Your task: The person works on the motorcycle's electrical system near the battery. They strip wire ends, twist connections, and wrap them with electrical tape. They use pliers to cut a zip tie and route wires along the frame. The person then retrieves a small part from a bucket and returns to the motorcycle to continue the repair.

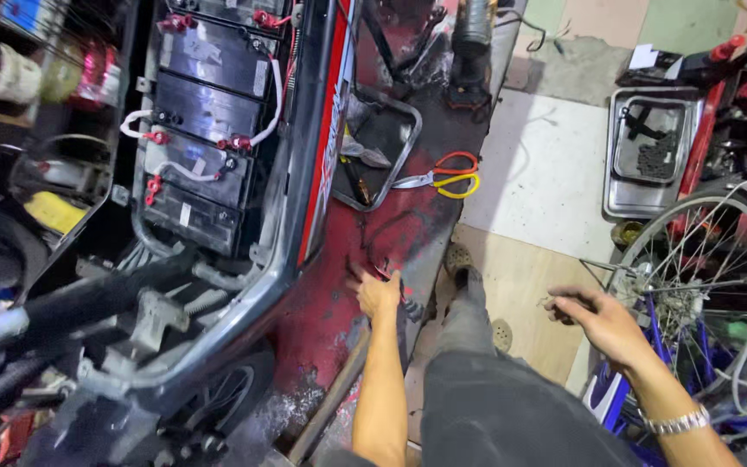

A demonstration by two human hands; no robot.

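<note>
**Desk:** What is in the frame?

**Photographer:** A person stands over a grimy red metal service platform (pixel 391 233). The left hand (pixel 379 292) reaches down to it, fingers curled onto a small red-handled tool (pixel 386 271) lying there. I cannot tell whether the grip has closed or the fingers only rest on it.

**Desk:** The other hand?

**Photographer:** The right hand (pixel 603 322) hangs loose and half-open, holding nothing, close to the spoked silver bicycle wheel (pixel 702 277).

**Desk:** What lies around the grip?

**Photographer:** Beyond the left fingertips, farther up the platform, sit red-and-yellow-handled scissors (pixel 451 175) beside a dented grey metal tray (pixel 382 147) of hand tools. Out past the thumb side stands an opened electric scooter, its bank of black batteries with white cables and red terminal caps (pixel 201 121) exposed. Just inboard of the wrist is the person's own grey shoe (pixel 460 259).

**Desk:** Any note on technique?

**Photographer:** Judging by the oily surface, a firm, full-finger pinch on the handle would serve best, lifting straight up, clear of the platform edge.
</note>
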